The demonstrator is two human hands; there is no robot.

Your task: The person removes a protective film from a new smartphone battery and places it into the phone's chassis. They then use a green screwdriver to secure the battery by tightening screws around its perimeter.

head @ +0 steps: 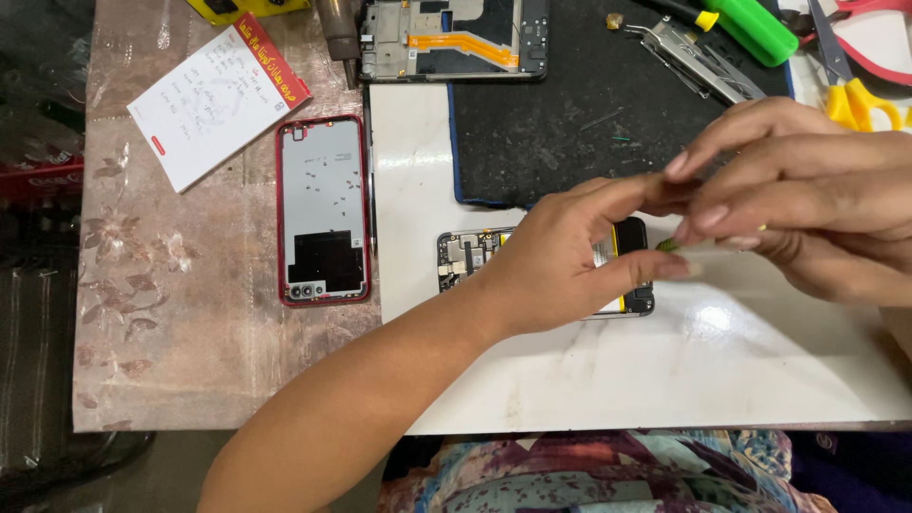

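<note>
My left hand [570,261] hovers over an opened phone [463,256] lying face down on the white slab [665,361], hiding most of its battery. My right hand [807,209] meets it from the right. Thumbs and forefingers of both hands pinch a tiny greenish part [668,245] above the phone's right end. What exactly the part is cannot be made out.
A red back cover [323,209] with several loose screws lies to the left beside a white booklet [217,100]. A phone frame [454,40], dark mat [570,123], metal tweezers [703,62], green marker [755,27] and yellow-handled scissors [860,90] sit behind.
</note>
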